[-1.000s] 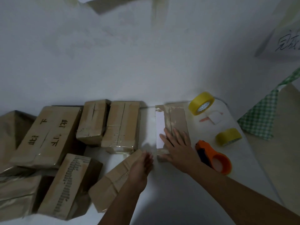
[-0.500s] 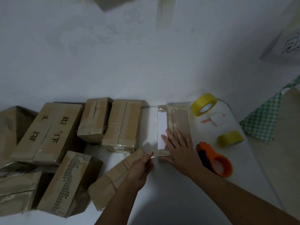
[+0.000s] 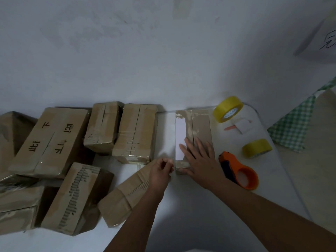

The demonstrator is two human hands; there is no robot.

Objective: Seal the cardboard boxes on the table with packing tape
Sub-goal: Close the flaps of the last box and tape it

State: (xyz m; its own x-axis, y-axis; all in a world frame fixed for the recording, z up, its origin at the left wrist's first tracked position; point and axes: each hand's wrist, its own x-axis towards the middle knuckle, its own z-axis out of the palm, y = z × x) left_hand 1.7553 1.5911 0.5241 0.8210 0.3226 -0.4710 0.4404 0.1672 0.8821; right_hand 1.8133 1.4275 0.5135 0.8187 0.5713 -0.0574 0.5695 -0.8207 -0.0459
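Observation:
A small cardboard box (image 3: 201, 124) with a white label lies on the white table (image 3: 200, 215), right of centre. My right hand (image 3: 200, 159) lies flat on its near end, fingers spread and straight. My left hand (image 3: 161, 170) is just left of the box's near corner, fingers curled, pinching the end of a clear tape strip (image 3: 179, 163) that runs across the box's near end. An orange tape dispenser (image 3: 240, 171) lies right of my right hand. Two yellow tape rolls (image 3: 227, 109) (image 3: 257, 148) sit further right.
Several taped cardboard boxes (image 3: 135, 131) crowd the left half of the table; one (image 3: 127, 193) lies under my left forearm. A small white card with an orange tip (image 3: 241, 126) lies between the rolls. Green checked cloth (image 3: 294, 124) hangs at the right. A wall stands behind.
My left hand went from resting loosely beside the box to curling its fingers and pinching the tape end, pulling it slightly left. My right hand stays flat on the box.

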